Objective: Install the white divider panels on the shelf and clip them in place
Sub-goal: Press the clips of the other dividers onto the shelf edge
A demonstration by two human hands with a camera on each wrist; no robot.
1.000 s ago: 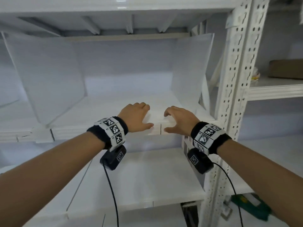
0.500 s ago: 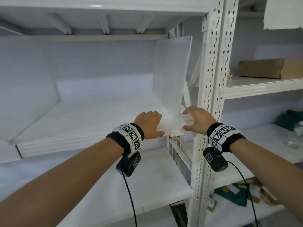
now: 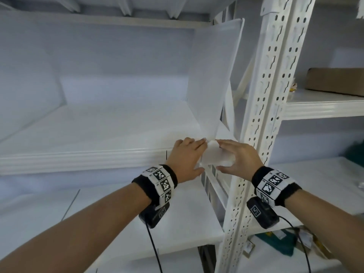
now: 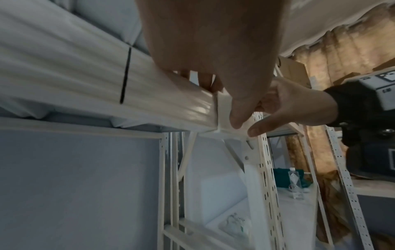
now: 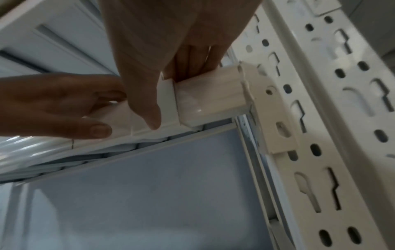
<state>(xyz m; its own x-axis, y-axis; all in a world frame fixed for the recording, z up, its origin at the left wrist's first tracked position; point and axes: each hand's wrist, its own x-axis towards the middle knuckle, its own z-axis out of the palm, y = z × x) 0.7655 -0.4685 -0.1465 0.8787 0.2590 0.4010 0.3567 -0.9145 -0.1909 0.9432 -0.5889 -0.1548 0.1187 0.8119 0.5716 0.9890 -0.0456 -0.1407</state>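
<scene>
A white divider panel [image 3: 213, 75] stands upright at the right end of the shelf [image 3: 88, 134], close to the perforated post [image 3: 262, 107]. At its foot a white clip [image 3: 213, 154] wraps over the shelf's front lip [image 3: 78, 160]. My left hand [image 3: 187, 157] grips the lip just left of the clip, fingers on top and thumb on the front. My right hand [image 3: 236, 156] pinches the clip [image 5: 167, 101] from the right, its fingers over the top and its thumb [image 5: 149, 116] on the front. In the left wrist view the clip [image 4: 222, 108] is partly hidden by my thumb [image 4: 237, 116].
A second white panel [image 3: 25, 85] leans at the shelf's far left. A lower shelf board [image 3: 177, 223] lies under my wrists. Right of the post, a neighbouring shelf [image 3: 323, 109] carries a brown cardboard box [image 3: 334, 81]. Green and mixed items [image 3: 279, 245] lie low at the right.
Both hands have slid right along the shelf's front lip, from its middle to the foot of the right divider, and now close round the lip and clip there.
</scene>
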